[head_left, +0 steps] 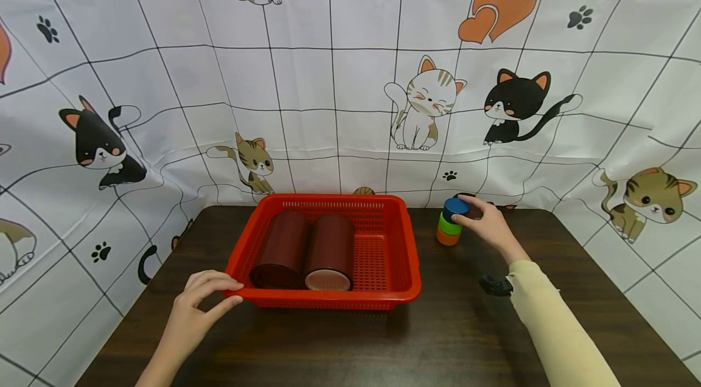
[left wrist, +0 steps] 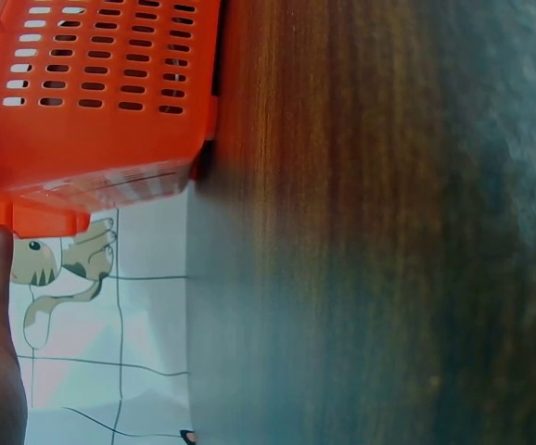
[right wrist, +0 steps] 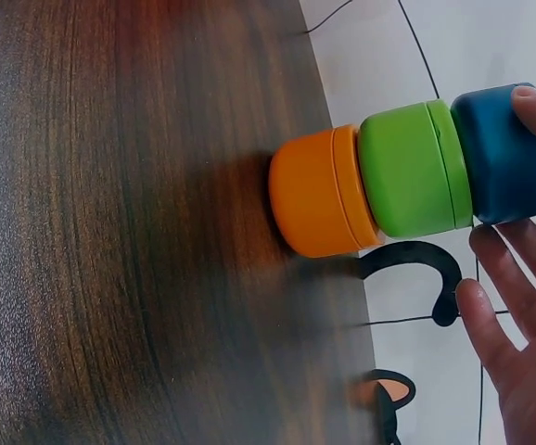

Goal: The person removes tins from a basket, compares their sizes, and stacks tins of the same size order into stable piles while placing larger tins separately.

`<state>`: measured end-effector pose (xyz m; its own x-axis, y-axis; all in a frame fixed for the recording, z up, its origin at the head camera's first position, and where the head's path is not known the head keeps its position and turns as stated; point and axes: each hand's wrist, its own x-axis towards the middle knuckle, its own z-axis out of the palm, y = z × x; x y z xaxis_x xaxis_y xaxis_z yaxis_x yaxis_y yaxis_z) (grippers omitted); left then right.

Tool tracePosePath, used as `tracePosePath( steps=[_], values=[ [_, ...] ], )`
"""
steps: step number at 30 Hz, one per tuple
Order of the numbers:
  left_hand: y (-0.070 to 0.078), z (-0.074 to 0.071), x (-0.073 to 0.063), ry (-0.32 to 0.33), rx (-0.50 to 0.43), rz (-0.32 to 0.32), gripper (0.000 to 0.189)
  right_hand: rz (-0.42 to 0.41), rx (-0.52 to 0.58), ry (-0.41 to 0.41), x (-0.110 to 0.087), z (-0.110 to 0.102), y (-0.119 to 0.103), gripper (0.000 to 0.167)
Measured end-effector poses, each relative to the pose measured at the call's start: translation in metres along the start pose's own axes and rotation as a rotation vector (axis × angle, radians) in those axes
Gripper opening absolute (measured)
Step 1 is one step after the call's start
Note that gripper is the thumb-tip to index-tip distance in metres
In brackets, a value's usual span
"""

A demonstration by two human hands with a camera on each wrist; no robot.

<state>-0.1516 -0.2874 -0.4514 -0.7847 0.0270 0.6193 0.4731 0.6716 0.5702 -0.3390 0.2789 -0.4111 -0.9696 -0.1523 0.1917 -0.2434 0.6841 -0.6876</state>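
At the near left corner of the red plastic basket (head_left: 328,298), my left hand (head_left: 191,308) pinches the rim between thumb and fingers. Inside the basket two dark brown cylinders (head_left: 331,247) lie side by side on its left and middle part. To the right of the basket, three small round lidded jars are stacked upright: an orange jar (right wrist: 316,195) at the bottom, a green jar (right wrist: 407,171) in the middle and a blue jar (right wrist: 500,153) on top. My right hand (head_left: 490,230) holds the blue jar between thumb and fingers. The blue jar sits right at the green lid.
The dark wooden table (head_left: 449,338) carries the basket and the stack. Behind and beside it hangs a white cloth (head_left: 361,83) with printed cats and grid lines, close to the table's far edge. A black band (head_left: 495,285) is at my right wrist.
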Motion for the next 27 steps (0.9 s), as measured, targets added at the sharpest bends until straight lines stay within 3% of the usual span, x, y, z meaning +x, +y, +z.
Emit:
tracePosePath(
  steps=[27],
  values=[
    [0.0022, -0.0013, 0.0007, -0.007, -0.011, -0.022, 0.035, 0.013, 0.018, 0.026, 0.0002, 0.0052, 0.0016, 0.071]
  ],
)
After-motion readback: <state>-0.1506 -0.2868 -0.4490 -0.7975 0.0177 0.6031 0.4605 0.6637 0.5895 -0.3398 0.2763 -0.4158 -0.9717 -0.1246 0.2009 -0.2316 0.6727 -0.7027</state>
